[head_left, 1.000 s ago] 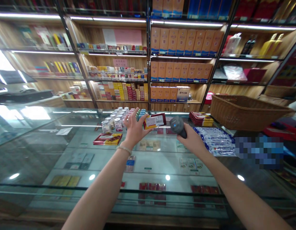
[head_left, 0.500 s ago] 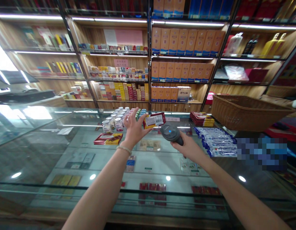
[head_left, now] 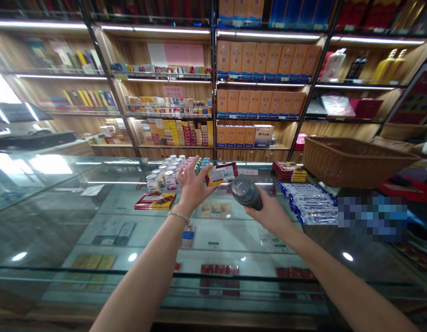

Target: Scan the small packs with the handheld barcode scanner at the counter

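Note:
My left hand (head_left: 194, 184), with a pale bracelet at the wrist, grips a red and yellow chocolate bar (head_left: 220, 174) by its left end. The bar's white label with a barcode faces me. In my right hand (head_left: 269, 210) is a dark grey barcode scanner (head_left: 246, 191), its head close to the bar's right end. More chocolate bars (head_left: 154, 201) lie on the glass counter left of my left hand. Another stack of chocolate bars (head_left: 289, 171) sits to the right, beyond the scanner.
Blue and white packets (head_left: 308, 203) lie in a row right of my right hand, before a wicker basket (head_left: 355, 159). Several lidded jars (head_left: 168, 173) stand behind my left hand. Packs show beneath the glass counter (head_left: 130, 251). Stocked shelves (head_left: 213, 115) line the back wall.
The scanner's head has tilted up slightly, and the blue light on it no longer shows. The left hand and its chocolate bar have barely moved.

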`<state>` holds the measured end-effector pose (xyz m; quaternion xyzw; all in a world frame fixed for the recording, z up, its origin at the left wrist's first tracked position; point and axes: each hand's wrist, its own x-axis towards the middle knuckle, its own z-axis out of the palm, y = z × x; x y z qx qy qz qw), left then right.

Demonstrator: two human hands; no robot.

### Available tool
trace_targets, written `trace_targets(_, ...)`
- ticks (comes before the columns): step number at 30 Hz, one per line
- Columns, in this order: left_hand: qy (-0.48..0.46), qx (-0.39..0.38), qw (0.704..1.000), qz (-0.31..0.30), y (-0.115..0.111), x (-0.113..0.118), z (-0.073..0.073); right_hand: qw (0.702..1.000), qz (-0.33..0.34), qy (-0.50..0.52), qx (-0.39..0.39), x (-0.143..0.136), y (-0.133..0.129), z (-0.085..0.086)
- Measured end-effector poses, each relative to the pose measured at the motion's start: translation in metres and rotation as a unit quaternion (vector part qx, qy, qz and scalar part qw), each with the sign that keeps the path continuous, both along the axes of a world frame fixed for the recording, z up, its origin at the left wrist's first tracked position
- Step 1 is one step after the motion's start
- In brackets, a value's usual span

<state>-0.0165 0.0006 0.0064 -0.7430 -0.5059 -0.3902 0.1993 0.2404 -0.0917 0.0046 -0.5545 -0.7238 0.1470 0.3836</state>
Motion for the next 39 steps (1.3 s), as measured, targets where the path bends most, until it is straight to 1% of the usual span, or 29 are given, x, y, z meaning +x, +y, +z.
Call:
trace_targets(6,0.003,-0.009,1.000,0.001,-0.001,0.001,0.001,1.000,-0.005,-0.026,0.007,0.002,0.002,-0.001)
trace_targets(8,0.002,-0.010,1.000,0.001,0.000,0.001,0.001,0.999,-0.008,-0.053,0.004,0.002,0.003,0.000)
trace_targets(11,-0.001,-0.009,1.000,0.000,0.001,0.001,0.000,0.993,-0.019,-0.119,-0.010,0.003,0.004,0.000)
trace_targets(15,-0.002,-0.003,1.000,-0.002,0.002,0.000,0.000,0.977,-0.058,-0.206,-0.013,0.006,0.007,0.002)
trace_targets(18,-0.001,0.000,1.000,0.001,0.003,0.000,0.000,0.965,-0.103,-0.240,-0.003,0.010,0.012,0.001)
trace_targets(21,0.002,0.002,1.000,0.002,0.003,0.000,0.000,0.962,-0.110,-0.249,0.028,0.016,0.019,-0.004)
trace_targets(24,0.002,0.002,1.000,-0.002,0.003,0.000,0.000,0.952,-0.100,-0.267,0.115,0.020,0.026,-0.014)
trace_targets(27,0.000,0.006,1.000,-0.007,0.004,0.000,0.000,0.937,-0.114,-0.290,0.157,0.020,0.031,-0.025)
trace_targets(32,-0.002,0.007,1.000,-0.018,0.004,0.001,0.000,0.934,-0.111,-0.305,0.148,0.014,0.033,-0.036)
trace_targets(39,-0.005,-0.007,1.000,-0.009,0.001,0.003,0.002,0.939,-0.085,-0.313,0.114,0.012,0.034,-0.040)
